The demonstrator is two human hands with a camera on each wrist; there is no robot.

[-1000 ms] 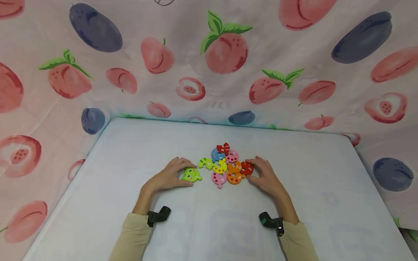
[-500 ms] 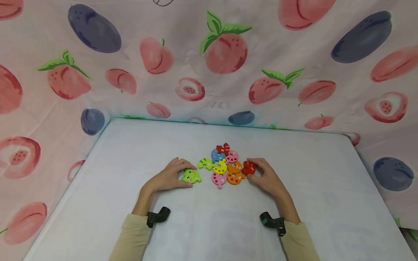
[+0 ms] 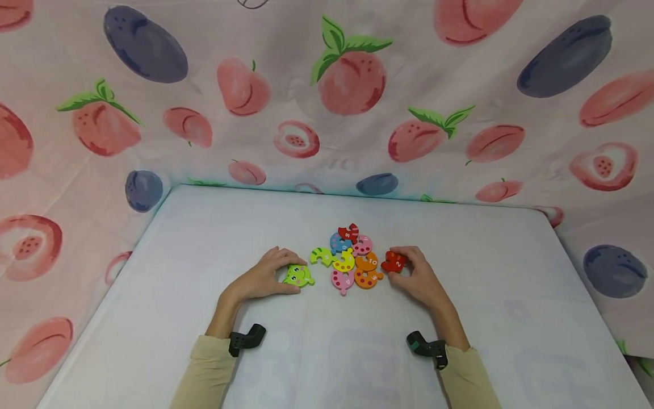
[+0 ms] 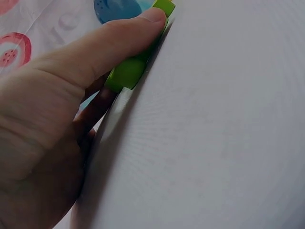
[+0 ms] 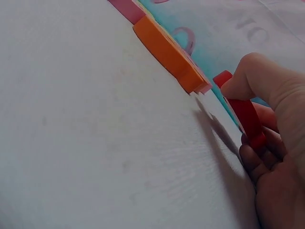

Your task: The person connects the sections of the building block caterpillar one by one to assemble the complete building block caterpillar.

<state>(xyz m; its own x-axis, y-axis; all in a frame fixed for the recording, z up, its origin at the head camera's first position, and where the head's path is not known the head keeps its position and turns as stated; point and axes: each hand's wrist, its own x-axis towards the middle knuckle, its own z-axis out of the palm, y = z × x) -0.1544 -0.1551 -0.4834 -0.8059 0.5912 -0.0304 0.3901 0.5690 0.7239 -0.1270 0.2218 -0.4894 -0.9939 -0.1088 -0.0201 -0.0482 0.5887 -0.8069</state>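
Note:
My left hand [image 3: 263,276] pinches a green smiling-face puzzle piece [image 3: 297,276] between thumb and fingers, left of the pile; in the left wrist view the green piece [image 4: 126,74] lies close along the tabletop. On the other side, my right hand [image 3: 418,278] grips a red puzzle piece marked 2 [image 3: 392,262]. Seen from the right wrist, this red piece [image 5: 245,114] is tilted, with its shadow on the cloth and a gap to the orange piece [image 5: 167,52]. Some of the right fingers are hidden behind it.
Between the hands lies a cluster of numbered pieces: light green [image 3: 321,256], yellow [image 3: 344,261], blue [image 3: 339,243], pink [image 3: 343,279], orange 10 [image 3: 367,261] and a red 8 [image 3: 349,233] at the back. Beneath is a white-covered table [image 3: 327,352], with a fruit-print cloth [image 3: 296,91] behind.
The red 2 piece has been drawn right, away from the orange pieces, and turned in my right hand. My left hand and the green face piece stay nearly still.

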